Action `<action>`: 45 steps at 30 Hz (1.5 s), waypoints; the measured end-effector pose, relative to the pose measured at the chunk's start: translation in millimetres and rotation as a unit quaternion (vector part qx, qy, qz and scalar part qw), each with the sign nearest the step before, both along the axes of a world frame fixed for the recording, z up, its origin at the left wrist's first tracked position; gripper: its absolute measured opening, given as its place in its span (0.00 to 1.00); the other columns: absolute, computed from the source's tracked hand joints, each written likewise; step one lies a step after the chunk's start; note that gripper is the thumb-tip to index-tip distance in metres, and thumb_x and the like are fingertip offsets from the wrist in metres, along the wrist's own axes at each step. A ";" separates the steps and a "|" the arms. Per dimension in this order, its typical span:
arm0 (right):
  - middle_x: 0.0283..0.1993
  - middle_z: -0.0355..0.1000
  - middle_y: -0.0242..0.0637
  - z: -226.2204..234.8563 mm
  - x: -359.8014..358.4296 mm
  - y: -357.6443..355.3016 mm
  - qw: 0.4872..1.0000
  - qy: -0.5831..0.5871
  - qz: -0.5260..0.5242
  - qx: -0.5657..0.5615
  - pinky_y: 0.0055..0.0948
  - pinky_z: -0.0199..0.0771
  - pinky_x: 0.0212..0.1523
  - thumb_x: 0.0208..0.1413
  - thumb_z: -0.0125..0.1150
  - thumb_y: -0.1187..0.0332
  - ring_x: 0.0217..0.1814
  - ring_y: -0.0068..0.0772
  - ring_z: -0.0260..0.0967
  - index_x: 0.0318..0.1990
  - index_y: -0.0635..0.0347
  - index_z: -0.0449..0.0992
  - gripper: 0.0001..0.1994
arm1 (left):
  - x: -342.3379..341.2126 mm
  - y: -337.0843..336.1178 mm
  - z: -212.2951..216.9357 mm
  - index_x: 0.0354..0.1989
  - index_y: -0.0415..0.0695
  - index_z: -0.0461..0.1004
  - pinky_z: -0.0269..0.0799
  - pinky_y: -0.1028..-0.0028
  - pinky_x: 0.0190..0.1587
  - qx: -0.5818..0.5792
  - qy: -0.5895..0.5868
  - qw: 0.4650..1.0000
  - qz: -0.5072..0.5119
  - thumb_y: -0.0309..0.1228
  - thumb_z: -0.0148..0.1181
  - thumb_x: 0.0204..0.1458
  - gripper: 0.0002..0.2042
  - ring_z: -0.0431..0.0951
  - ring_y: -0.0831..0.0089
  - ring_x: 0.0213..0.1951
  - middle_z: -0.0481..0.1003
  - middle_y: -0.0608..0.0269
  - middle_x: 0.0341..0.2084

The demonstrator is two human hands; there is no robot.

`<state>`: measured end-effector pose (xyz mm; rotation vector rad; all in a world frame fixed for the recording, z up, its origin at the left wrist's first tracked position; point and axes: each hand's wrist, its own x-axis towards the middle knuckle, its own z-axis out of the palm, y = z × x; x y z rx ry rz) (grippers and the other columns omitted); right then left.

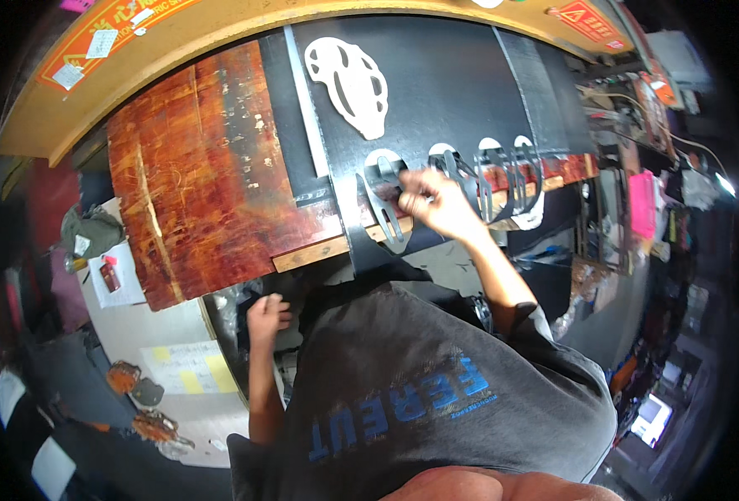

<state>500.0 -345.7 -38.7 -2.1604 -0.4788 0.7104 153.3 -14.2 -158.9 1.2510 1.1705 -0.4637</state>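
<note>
- The right grip (440,206), the person's right hand, reaches over the front edge of the bench (311,253) with fingers bent close together; I cannot tell whether they pinch anything.
- The left grip (267,321) hangs below that edge, near the person's waist, its fingers loosely curled; what it may hold cannot be told.
- A grey forked piece (378,200) with a pale rounded top lies just left of the right grip's fingertips, its prongs reaching down past the bench edge; whether they touch it is unclear.
- More forked pieces (484,185) stand in a row beyond and to the right of the right grip, along the same edge.
- A white openwork template (363,93) lies farther off, ahead and left of the right grip, on a black sheet (436,75).
- A worn reddish-brown board (194,167) spreads well left of the right grip, ahead of the left grip.
- A yellow beam (244,18) arches beyond everything ahead of both grips.
</note>
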 end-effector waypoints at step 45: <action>0.53 0.84 0.47 -53.5 159.2 -61.4 0.947 -0.058 -0.310 0.053 0.35 0.79 0.59 0.61 0.71 0.64 0.54 0.39 0.82 0.58 0.64 0.83 0.20 | 269.1 -53.7 -2.5 0.42 0.40 0.83 0.80 0.60 0.41 0.421 -0.476 0.758 -0.149 0.23 0.63 0.60 0.05 0.83 0.53 0.34 0.82 0.51 0.33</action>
